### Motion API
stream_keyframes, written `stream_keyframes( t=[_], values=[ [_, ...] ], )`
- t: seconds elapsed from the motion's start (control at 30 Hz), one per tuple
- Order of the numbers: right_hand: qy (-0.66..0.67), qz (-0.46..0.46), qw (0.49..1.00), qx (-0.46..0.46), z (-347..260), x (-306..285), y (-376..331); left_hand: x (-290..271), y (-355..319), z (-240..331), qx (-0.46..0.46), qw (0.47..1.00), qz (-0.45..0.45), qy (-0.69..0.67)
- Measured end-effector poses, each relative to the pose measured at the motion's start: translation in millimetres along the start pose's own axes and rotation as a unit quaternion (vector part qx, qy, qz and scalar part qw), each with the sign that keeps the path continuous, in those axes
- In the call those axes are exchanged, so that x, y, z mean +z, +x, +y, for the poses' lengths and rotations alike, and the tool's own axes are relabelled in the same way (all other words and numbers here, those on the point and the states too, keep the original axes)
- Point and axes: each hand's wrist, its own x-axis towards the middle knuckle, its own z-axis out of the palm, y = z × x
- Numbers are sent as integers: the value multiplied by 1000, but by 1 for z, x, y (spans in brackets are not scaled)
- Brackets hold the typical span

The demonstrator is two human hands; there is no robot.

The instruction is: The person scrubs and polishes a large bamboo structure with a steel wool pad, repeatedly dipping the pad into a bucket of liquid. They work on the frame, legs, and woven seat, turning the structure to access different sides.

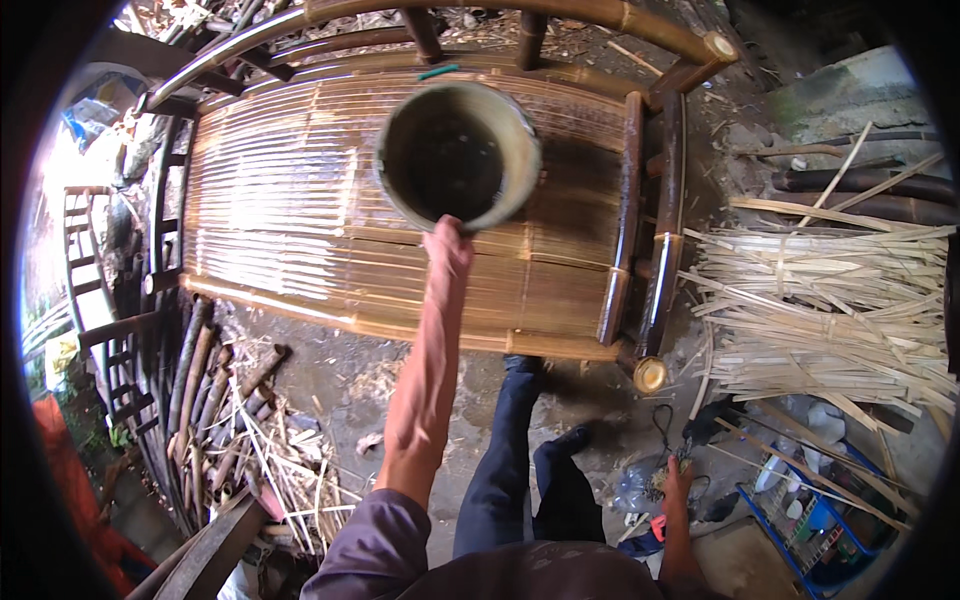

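My left hand (450, 240) is closed on the near rim of a round, dull grey-green bucket (523, 165) and holds it over a bamboo bench (400, 260). Looking into the bucket, I see a dark inside with small bright specks; whether it holds water I cannot tell. The bench's slatted seat looks wet and shiny, with a dark patch to the right of the bucket. Down at my right side, my right hand (677, 490) is closed round a dark, tangled, stringy clump (656, 485), partly hidden by the fingers.
A small green strip (438, 72) lies by the bench's backrest. Split bamboo strips (810, 310) are piled at the right, above a blue crate (800, 520) of odds and ends. Cut bamboo poles (205, 390) and scraps cover the ground at the left. My legs stand at the bench's near edge.
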Motion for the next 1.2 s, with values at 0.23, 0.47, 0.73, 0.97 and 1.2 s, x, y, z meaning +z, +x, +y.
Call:
stream_keyframes(
  t=[0.23,0.47,0.73,0.97,1.2],
  values=[
    [61,7,993,104,45,33,-75,-59,-207,13,-84,995,-38,-39],
    [316,-15,946,77,134,45,-131,-141,-386,-40,-269,954,-96,93],
    [498,170,844,109,280,39,-240,-218,-450,-174,-230,803,-340,431],
    [408,294,861,69,318,85,-202,-217,-414,-348,-264,680,-377,571],
    [277,248,927,-53,325,175,17,-222,-309,-507,-409,652,-426,475]
  ],
)
